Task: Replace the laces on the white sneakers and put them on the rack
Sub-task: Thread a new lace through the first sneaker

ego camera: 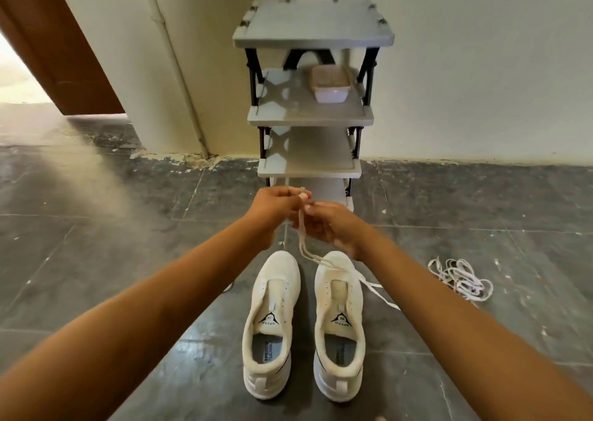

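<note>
Nearest the person, below both wrists, the two white sneakers stand side by side on the floor, heels toward the camera; the left sneaker (271, 318) shows bare eyelets, while the right sneaker (340, 321) has a lace (308, 250) through what look like its foremost eyelets, one flat end trailing off to its right. Above the toes, the left hand (276, 205) pinches the upper part of that lace between fingertips, and the right hand (333, 225), just beside and slightly lower, has its fingers curled round the strands; both are grasping the lace, neither is slack. The step in hand appears to be evening the two ends before threading upward (the exact eyelets are too small to confirm); doing it well means drawing both strands taut together, matching the tips, keeping the flat lace untwisted, and steadying the shoe so that it does not tip. To the right of the right hand, well apart, a loose pile of laces (462, 279) lies on the floor. Beyond both hands the grey rack (309, 167) stands against the wall, a small container (330, 87) on an upper shelf.
</note>
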`<state>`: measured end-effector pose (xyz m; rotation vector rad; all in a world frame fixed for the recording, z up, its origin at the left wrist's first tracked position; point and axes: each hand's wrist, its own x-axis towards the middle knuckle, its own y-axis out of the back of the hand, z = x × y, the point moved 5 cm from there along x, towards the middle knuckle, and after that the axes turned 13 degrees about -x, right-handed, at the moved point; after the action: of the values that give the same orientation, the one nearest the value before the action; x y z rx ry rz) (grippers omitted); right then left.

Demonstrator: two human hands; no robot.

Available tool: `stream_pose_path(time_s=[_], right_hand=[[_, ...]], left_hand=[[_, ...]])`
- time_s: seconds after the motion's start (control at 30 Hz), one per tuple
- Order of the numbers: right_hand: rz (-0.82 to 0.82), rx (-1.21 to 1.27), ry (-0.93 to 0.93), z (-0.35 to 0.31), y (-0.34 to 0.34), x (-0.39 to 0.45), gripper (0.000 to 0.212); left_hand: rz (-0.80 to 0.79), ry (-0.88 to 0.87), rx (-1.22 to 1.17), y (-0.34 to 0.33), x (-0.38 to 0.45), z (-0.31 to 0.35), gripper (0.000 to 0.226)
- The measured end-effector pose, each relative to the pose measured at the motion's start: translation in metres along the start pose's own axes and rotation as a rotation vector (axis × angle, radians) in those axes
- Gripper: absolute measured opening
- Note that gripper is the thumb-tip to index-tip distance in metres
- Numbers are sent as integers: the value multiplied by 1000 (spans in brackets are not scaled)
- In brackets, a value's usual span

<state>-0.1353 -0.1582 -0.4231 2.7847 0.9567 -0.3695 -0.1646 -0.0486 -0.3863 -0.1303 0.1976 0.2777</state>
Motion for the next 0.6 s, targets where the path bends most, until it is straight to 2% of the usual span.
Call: stream_pose_path(time_s=[0.17,0.23,0.3,0.37,0.43,0.5,0.53,0.57,0.6], right_hand=[[162,-124,12,35,-4,23,16],[198,-139,-48,58,-2,29,15],[217,-260,-110,80,1,31,14],[159,-529,-175,95,7,31,17],[42,-906,-253,105,13,30,24],[-13,-1336,-300,108,16,29,13],[3,-1496,-275,107,12,29,16],[46,-1547,-210,104,6,30,27],[80,-1479,-117,101,-5,31,35]], left_hand=[[140,59,-122,29,19,-53,23],[230,94,-218,44,24,-76,23],[297,117,-321,61,26,-93,20],[316,122,-279,77,25,-106,15],[312,127,-187,88,22,-114,12],[307,131,-88,93,19,-119,10],[297,135,-31,94,17,-120,10],[275,142,31,94,15,-121,10],[244,156,85,92,12,-123,10]])
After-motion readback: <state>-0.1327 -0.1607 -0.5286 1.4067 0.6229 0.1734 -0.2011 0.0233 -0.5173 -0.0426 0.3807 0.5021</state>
